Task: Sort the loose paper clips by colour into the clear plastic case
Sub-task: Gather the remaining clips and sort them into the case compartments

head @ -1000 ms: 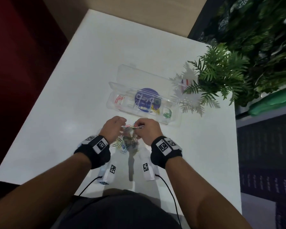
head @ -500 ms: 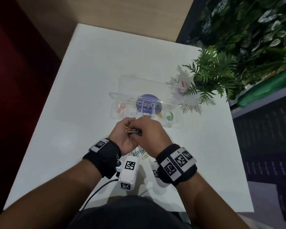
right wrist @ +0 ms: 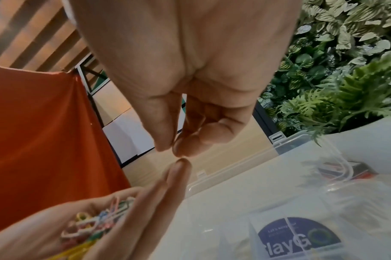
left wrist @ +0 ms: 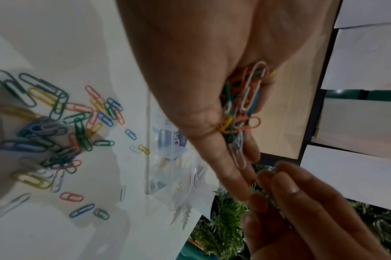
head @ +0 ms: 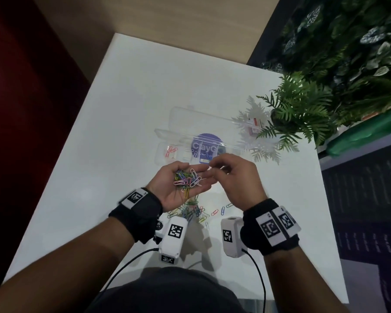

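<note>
My left hand [head: 199, 171] lies palm up above the white table, fingers fairly straight, carrying a bunch of mixed-colour paper clips [head: 186, 179] [left wrist: 241, 105] [right wrist: 94, 223]. My right hand [head: 212, 164] [right wrist: 171, 149] hovers at the left fingertips with thumb and forefinger pressed together; no clip shows between them. The clear plastic case [head: 167, 136] lies open just beyond both hands, lid folded back, with pink-red clips [head: 171, 151] in its left compartment and a purple label [head: 204, 144] in the middle. Several loose clips [head: 194, 212] [left wrist: 56, 126] lie scattered on the table below my wrists.
A fern in a white pot [head: 298, 109] stands at the table's right back corner, its fronds reaching toward the case. A small white and red box [head: 254, 125] sits beside it. The table's right edge [head: 325, 199] is close; a leafy wall lies beyond.
Both hands were together gripping linked clips. My left hand has turned palm up and spread out with the bunch lying in it, and my right hand has drawn apart to the right.
</note>
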Demonstrator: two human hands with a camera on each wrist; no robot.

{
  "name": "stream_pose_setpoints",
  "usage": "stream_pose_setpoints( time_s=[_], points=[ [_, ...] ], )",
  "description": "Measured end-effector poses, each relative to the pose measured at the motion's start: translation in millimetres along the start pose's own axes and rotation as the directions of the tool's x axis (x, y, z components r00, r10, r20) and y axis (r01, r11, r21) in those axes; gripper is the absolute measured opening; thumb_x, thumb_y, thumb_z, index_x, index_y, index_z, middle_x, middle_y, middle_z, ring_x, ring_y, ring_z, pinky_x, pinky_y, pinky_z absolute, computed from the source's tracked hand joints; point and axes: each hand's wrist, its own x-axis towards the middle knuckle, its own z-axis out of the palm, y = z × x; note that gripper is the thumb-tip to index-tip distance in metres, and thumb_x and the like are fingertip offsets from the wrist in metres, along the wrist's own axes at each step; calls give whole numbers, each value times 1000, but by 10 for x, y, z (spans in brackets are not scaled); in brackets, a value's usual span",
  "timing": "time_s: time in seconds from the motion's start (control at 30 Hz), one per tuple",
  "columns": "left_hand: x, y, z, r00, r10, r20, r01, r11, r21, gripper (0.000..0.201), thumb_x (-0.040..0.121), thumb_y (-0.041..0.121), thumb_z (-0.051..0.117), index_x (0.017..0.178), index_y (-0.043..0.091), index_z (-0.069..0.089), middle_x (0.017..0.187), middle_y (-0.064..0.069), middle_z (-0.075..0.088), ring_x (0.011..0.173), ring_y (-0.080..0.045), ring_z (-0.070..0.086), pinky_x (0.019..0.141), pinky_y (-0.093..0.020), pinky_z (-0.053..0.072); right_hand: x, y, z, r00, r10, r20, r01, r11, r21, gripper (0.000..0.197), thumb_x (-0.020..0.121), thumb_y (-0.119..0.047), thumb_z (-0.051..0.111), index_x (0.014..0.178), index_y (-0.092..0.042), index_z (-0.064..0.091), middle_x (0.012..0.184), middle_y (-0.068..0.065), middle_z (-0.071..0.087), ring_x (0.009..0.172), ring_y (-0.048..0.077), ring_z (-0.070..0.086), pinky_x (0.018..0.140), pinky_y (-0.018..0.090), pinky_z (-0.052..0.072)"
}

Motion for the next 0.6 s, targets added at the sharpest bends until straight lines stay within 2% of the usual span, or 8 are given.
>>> stream_pose_setpoints(
  time_s=[0.07, 0.17, 0.23, 0.3, 0.37, 0.47, 0.53, 0.6],
  points=[
    [-19, 17, -13, 999, 4, 37, -4, 1000, 0, 47, 89, 20, 35, 97, -9, 71, 108, -25, 67, 95, -32, 67, 92, -42, 51, 16, -13, 56, 993, -90, 77, 101, 982, -158, 16, 77, -9, 69, 84, -23, 73, 78, -7, 62, 67, 1, 53, 65, 15, 42],
    [-45, 25, -5, 997, 10, 77, -10, 1000, -10, 54, 93, 20, 27, 87, -6, 74, 86, -18, 71, 76, -25, 70, 69, -32, 59, 19, -22, 193, 952, -155, 265, 250, 891, -379, 29, 76, -19, 68, 103, -26, 72, 86, -1, 57, 87, 16, 52, 76, 29, 44],
    [-60, 30, 3, 997, 24, 73, -22, 999, -35, 48, 87, 20, 33, 93, -5, 74, 83, -12, 68, 70, -22, 68, 61, -28, 57, 10, -24, 257, 943, -168, 287, 288, 846, -448, 27, 76, -21, 70, 103, -21, 71, 95, 4, 59, 96, 25, 52, 81, 35, 46],
    [-45, 31, -25, 999, 29, 46, -26, 998, -64, 45, 84, 20, 37, 98, -6, 72, 91, -8, 58, 75, -21, 63, 63, -28, 56, -3, -13, 284, 938, -189, 291, 309, 838, -450, 25, 78, -18, 69, 103, -19, 71, 101, 6, 61, 99, 27, 51, 83, 35, 45],
    [-40, 39, -40, 999, 22, 36, -19, 996, -85, 45, 84, 19, 38, 97, -7, 72, 94, -11, 60, 78, -22, 63, 70, -31, 57, -1, -24, 268, 936, -196, 294, 312, 849, -427, 21, 82, -14, 65, 101, -17, 72, 96, 4, 61, 94, 23, 50, 80, 26, 40],
    [-50, 27, -49, 997, 18, 78, -13, 998, -65, 47, 89, 18, 34, 93, -9, 72, 94, -22, 69, 81, -29, 70, 86, -41, 54, 16, -18, 174, 968, -128, 216, 181, 951, -249, 13, 83, -10, 64, 91, -16, 73, 80, -6, 60, 76, 3, 53, 67, 8, 38],
    [-49, 29, -52, 997, 8, 73, -5, 999, -35, 47, 89, 19, 34, 96, -8, 72, 102, -24, 69, 90, -32, 69, 93, -42, 49, 45, 19, 113, 993, -59, 107, 71, 990, -118, 11, 82, -8, 65, 85, -16, 71, 75, -10, 66, 70, -1, 59, 66, 11, 45],
    [-41, 28, -59, 999, -4, 48, 6, 999, -32, 45, 88, 18, 37, 98, -8, 71, 109, -25, 67, 96, -36, 68, 95, -44, 47, 58, 58, 91, 997, -29, 64, 37, 992, -122, 11, 82, -9, 65, 87, -17, 69, 67, -11, 64, 64, -1, 58, 63, 14, 46]
  ],
)
